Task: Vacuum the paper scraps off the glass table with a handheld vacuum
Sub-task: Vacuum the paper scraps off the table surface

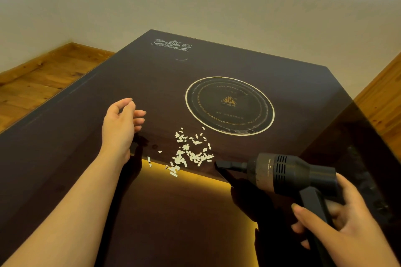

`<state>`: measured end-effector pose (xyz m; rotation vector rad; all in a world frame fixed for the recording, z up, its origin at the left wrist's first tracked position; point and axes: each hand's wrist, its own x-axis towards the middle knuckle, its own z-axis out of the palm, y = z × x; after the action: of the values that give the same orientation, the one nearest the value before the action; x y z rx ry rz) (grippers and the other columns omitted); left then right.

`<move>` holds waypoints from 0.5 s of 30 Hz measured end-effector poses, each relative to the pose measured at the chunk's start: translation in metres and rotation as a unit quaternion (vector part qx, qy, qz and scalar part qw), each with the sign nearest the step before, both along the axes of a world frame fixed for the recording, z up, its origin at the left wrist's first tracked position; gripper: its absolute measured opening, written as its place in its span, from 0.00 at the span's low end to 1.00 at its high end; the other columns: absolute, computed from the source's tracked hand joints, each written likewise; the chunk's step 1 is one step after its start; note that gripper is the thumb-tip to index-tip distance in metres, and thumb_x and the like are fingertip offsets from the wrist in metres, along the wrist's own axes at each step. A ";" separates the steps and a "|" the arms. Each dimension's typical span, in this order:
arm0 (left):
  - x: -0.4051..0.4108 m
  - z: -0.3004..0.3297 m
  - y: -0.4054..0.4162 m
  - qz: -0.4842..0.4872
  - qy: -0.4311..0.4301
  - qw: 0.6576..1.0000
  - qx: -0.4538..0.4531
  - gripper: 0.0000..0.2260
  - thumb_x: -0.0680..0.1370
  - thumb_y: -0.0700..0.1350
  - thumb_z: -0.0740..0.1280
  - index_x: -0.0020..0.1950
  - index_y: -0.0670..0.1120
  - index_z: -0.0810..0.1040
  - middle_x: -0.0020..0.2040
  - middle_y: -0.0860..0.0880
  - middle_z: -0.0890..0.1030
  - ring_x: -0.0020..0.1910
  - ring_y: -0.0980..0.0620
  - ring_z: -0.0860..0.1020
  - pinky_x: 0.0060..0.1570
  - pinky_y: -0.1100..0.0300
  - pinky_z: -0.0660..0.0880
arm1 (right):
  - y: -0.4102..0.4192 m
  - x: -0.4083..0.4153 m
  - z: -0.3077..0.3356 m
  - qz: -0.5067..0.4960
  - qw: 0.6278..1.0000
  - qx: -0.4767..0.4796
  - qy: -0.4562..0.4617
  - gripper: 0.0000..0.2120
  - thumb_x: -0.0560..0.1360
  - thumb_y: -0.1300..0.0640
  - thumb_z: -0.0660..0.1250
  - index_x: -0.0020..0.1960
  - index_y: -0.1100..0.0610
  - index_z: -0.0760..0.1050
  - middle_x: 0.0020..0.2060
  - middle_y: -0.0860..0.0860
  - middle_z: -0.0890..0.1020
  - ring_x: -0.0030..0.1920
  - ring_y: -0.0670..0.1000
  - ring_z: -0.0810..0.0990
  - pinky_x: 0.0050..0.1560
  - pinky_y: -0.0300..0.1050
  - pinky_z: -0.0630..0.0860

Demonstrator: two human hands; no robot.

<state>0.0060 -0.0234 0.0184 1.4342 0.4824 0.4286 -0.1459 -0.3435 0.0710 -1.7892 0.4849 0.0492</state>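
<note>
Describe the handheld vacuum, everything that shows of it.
The handheld vacuum is black and looks like matte plastic, shaped like a pistol: a round barrel with rows of vent slots, a dusty-looking front section, and a narrow flat nozzle pointing left. Its handle slants down to the right, gripped by the right hand. The nozzle tip sits at the right edge of the paper scraps, low over the dark glass table; contact cannot be told.

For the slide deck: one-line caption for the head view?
Right hand aims handheld vacuum at paper scraps on glass table; left hand open.
</note>
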 end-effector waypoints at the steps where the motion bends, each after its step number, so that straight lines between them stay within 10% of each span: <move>1: 0.000 0.000 0.000 0.000 0.000 1.000 -0.002 0.07 0.80 0.46 0.59 0.57 0.54 0.73 0.42 0.52 0.81 0.34 0.60 0.77 0.35 0.66 0.73 | -0.001 0.001 -0.002 0.000 1.000 0.001 -0.004 0.46 0.57 0.61 0.79 0.66 0.37 0.60 0.37 0.44 0.85 0.33 0.52 0.85 0.33 0.52 0.79; 15: 0.000 0.000 0.000 -0.003 -0.003 1.000 -0.004 0.08 0.81 0.46 0.58 0.58 0.53 0.72 0.42 0.52 0.81 0.34 0.60 0.77 0.34 0.67 0.73 | -0.003 0.005 -0.008 -0.003 1.000 -0.023 0.002 0.43 0.65 0.65 0.75 0.69 0.39 0.58 0.37 0.42 0.85 0.32 0.50 0.85 0.32 0.50 0.79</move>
<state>0.0060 -0.0236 0.0189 1.4253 0.4739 0.4252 -0.1414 -0.3468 0.0631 -1.8326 0.4971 0.0378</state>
